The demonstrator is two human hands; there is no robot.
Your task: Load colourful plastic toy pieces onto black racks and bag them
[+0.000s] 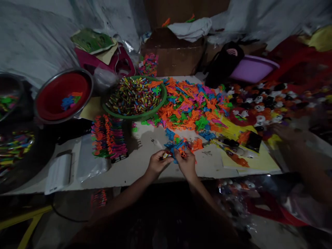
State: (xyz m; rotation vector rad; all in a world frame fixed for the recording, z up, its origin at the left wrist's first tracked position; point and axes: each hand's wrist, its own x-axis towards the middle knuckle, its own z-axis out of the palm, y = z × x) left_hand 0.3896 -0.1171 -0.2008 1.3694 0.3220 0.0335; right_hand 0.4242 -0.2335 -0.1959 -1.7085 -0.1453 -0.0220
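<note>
Low over the table's front edge, my left hand pinches a small cylinder with a yellow, white and red wrapper. Close beside it, my right hand has its fingers closed on a blue plastic piece, whose exact shape is too dim to make out. Several blue and orange plastic pieces lie just beyond my fingers. Behind them spreads a large heap of bright molded plastic pieces. A green basin full of similar small wrapped cylinders stands to the heap's left.
Rows of joined colored pieces stand on the left, beside clear plastic bags and a white box. Yellow sheets lie right. Another person's arm reaches in there, near many small ghost-faced figures.
</note>
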